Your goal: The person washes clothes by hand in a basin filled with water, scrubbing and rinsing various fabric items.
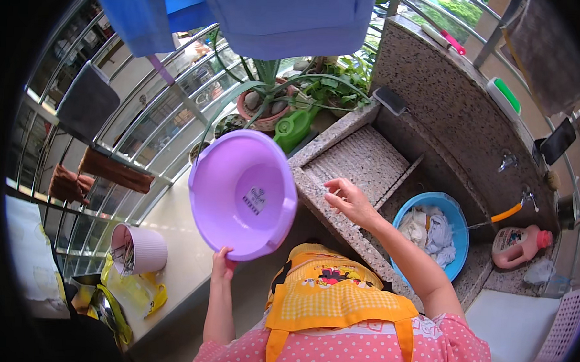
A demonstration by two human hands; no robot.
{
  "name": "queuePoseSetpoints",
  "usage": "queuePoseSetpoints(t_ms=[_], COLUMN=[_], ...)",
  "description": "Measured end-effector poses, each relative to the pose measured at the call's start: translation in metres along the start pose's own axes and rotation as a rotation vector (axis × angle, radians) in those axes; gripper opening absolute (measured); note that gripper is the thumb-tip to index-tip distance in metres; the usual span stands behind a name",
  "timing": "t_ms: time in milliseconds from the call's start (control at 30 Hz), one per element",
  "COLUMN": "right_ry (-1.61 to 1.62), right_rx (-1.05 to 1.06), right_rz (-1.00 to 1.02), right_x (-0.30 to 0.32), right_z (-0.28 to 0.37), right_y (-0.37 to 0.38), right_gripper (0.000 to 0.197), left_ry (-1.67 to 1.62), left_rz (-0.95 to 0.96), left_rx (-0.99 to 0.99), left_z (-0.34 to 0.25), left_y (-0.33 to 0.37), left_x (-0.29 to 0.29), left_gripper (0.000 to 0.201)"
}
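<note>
My left hand [223,263] grips the lower rim of a purple plastic basin [238,179], tilted so that its inside and the label on its bottom show. Over the near edge of the stone sink, my right hand [348,202] is open, its fingers bent and apart with nothing in them. Beyond that hand lies the ribbed stone washboard [362,161] of the sink. To its right, a blue basin [463,243] stands in the sink's other compartment, with white and grey wet cloths [438,234] in it.
An orange hose [505,212] runs from a tap [529,196] to the blue basin. A pink detergent bottle [519,246] stands at the sink's right. Potted plants [265,102] and a green watering can [293,128] are behind the purple basin. Blue clothes [290,19] hang overhead.
</note>
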State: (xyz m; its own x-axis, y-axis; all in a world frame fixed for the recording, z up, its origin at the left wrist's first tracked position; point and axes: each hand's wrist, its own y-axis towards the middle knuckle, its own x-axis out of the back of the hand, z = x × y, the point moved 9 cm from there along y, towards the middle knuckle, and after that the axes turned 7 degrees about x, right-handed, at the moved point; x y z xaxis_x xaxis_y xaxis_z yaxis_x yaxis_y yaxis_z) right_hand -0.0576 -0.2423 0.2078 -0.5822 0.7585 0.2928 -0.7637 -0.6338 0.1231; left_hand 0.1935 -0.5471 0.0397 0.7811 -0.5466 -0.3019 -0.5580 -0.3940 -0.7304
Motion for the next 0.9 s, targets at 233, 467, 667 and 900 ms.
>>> queuePoseSetpoints(t_ms=[233, 467, 667, 900], right_ry=[0.125, 0.478, 0.585, 0.679], right_rx=[-0.399, -0.636, -0.747, -0.814], right_rz=[-0.138, -0.707, -1.006, -1.194], right_x=[0.046, 0.104, 0.147, 0.185], right_z=[-0.110, -0.189, -0.246, -0.273], right_y=[-0.059, -0.141, -0.270, -0.338], right_gripper=[0.019, 0.018, 0.014, 0.016], left_ry=[-0.134, 0.018, 0.252, 0.288], left_rz=[-0.237, -0.119, -0.180, -0.130], left_rx=[0.241, 0.061, 0.630, -0.024], left_z=[0.072, 0.073, 0.089, 0.058], left_y=[0.048, 0.132, 0.142, 0.124], left_x=[0.146, 0.197, 0.135, 0.133], left_gripper=[0.021, 0.046, 0.038, 0.056])
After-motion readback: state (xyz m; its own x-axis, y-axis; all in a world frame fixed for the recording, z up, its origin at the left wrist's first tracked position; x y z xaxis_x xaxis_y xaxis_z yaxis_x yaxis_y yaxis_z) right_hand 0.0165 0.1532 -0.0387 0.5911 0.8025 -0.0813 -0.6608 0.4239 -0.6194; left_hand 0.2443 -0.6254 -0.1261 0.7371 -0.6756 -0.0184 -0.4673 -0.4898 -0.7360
